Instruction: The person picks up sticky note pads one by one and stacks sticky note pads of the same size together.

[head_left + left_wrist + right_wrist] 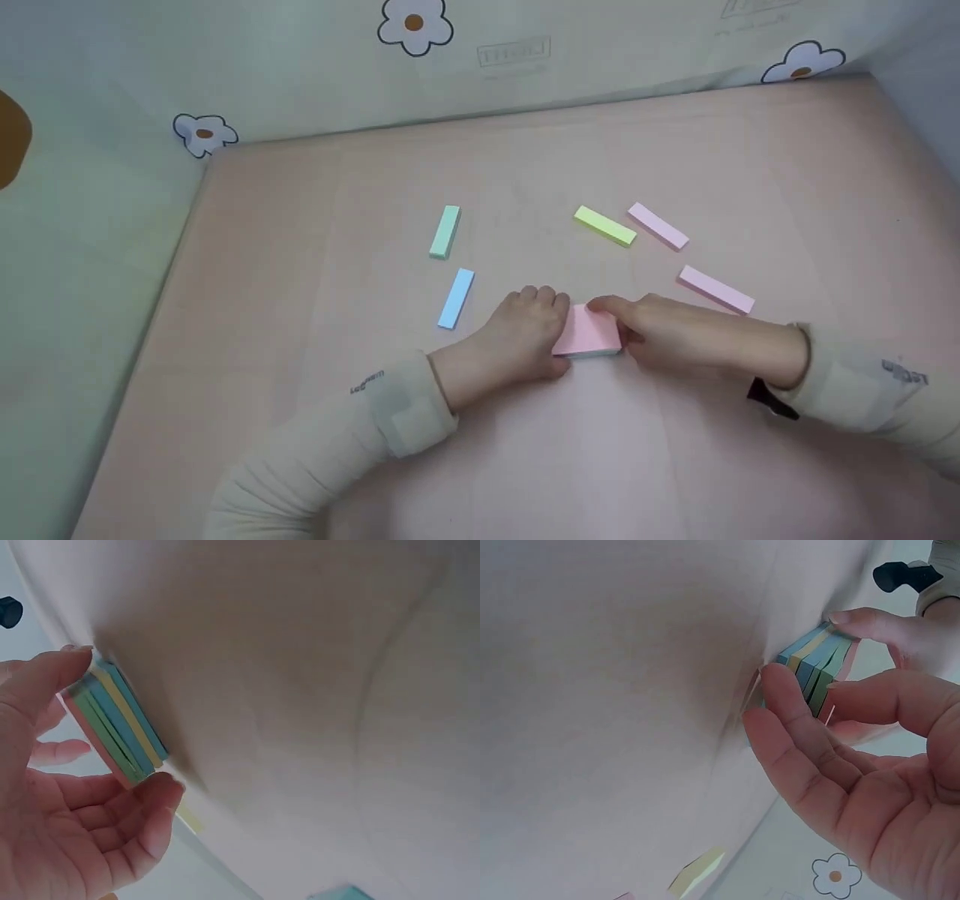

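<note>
Between both hands, low over the table, is a squarish stack of sticky note pads [587,330]. Its top is pink; the edges of the layered pads [124,720] show green, blue and yellow in the left wrist view. My left hand [531,330] grips the stack from the left, with the thumb at the near corner and the fingers round the far one. From the right, my right hand [664,330] pinches it, thumb at the top's far right edge and fingers down the side. In the right wrist view the curled fingers [799,757] partly cover the stack [817,664].
On the pink tabletop [525,465], a green strip [445,232] and a blue strip [456,298] lie left of the stack. A yellow strip [604,226], a pink strip [658,226] and another pink strip [716,289] lie beyond the right hand. A flower-printed cloth [315,67] hangs behind.
</note>
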The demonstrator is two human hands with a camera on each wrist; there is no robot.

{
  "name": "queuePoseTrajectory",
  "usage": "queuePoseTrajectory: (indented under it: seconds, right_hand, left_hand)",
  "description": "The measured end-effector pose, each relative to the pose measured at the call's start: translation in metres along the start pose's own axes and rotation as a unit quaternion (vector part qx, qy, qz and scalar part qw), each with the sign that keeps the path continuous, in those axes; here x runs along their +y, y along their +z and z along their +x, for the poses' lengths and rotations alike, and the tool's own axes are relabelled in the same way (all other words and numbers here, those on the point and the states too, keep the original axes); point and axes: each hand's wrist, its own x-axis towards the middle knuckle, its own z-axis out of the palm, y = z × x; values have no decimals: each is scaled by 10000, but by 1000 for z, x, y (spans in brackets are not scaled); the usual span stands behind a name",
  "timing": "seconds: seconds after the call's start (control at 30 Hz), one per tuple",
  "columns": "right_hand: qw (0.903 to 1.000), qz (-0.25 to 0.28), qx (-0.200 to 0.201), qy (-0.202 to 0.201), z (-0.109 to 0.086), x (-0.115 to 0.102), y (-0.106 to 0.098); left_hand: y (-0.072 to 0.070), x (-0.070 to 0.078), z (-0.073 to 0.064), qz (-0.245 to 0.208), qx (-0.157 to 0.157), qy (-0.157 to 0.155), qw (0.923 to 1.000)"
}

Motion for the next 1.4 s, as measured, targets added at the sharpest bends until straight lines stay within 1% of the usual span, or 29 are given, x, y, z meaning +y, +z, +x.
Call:
queuePoseTrajectory:
  seconds: [0.13, 0.23, 0.33, 0.43, 0.5, 0.63, 0.77, 0.9, 1.03, 1.17, 1.4]
  right_hand:
    - [9995, -44, -24, 308, 2, -1, 2]
    - [9979, -50, -49, 644, 3, -1, 5]
    - [9974, -119, 72, 706, 3, -1, 11]
    - [9978, -312, 347, 464, 6, -1, 16]
    - [9975, -402, 394, 416, 8, -2, 18]
    - [9974, -522, 295, 393, 11, -2, 18]
    - [9971, -639, 159, 385, 15, -3, 17]
    - [9964, -783, 45, 337, 17, -4, 17]
    - [9960, -851, 19, 270, 18, -4, 16]
    - [9958, -878, 17, 243, 18, -3, 17]
    - [9958, -899, 32, 171, 19, -2, 18]
  left_hand:
    - [2, 6, 4, 75, 77, 150, 9998]
    - [3, 7, 5, 14, 51, 120, 9999]
    - [3, 5, 3, -125, -9, 6, 9999]
    - [3, -1, -1, -263, -58, -85, 9996]
    - [2, -5, -4, -333, -80, -108, 9994]
    - [3, -11, -8, -488, -96, -117, 9987]
    - [4, -13, -10, -546, 2, -74, 9985]
    - [5, -13, -11, -562, 99, -27, 9984]
    - [6, -13, -12, -446, 155, 18, 9989]
    - [6, -12, -12, -358, 125, 19, 9993]
    - [7, -11, -10, -333, -9, -77, 9994]
